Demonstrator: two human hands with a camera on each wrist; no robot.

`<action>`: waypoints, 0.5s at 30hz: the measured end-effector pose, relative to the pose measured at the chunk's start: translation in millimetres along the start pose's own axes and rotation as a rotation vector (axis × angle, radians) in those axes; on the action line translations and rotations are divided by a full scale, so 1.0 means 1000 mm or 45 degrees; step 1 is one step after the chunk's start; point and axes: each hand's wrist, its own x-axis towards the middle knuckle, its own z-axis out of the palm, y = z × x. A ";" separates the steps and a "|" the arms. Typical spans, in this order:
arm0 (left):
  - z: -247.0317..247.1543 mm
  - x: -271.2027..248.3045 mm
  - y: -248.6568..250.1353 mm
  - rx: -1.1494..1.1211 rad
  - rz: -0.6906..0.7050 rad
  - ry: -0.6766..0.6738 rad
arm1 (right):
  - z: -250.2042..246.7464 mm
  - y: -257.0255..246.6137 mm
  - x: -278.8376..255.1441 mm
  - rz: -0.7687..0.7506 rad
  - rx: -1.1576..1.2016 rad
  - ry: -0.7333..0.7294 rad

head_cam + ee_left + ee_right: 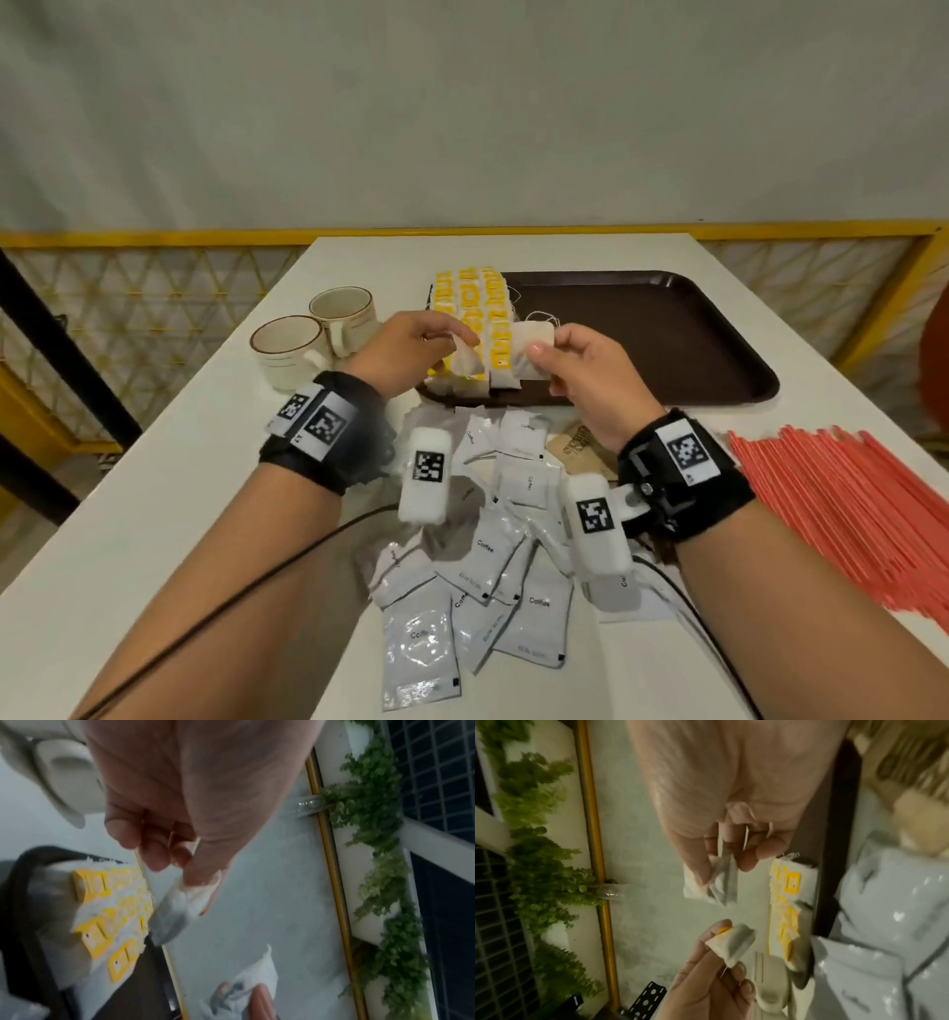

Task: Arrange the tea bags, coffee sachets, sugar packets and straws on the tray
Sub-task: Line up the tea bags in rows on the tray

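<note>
A dark brown tray [667,339] lies at the table's far middle. Rows of yellow-tagged tea bags [475,308] cover its left end. My left hand [411,344] pinches one white tea bag [470,360] [177,914] above the tray's near-left corner. My right hand [580,365] pinches another tea bag [536,344] [716,886] just right of it. White coffee sachets [488,580] lie heaped on the table below my wrists. Brown sugar packets [580,447] peek out beside my right wrist. Red straws [842,503] fan out at the right.
Two cream cups [313,334] with brown rims stand left of the tray. A yellow mesh railing [154,293] runs behind the white table [128,539]. A black cable [257,575] crosses the table under my left forearm.
</note>
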 end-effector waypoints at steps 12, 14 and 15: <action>0.034 0.014 -0.016 -0.201 0.020 0.036 | -0.017 0.005 0.000 0.008 0.037 0.012; 0.035 0.022 -0.015 -0.080 0.019 -0.029 | -0.017 0.006 0.001 0.014 0.021 0.016; 0.036 0.027 -0.014 0.009 0.037 -0.059 | -0.017 0.007 0.002 0.011 0.019 0.034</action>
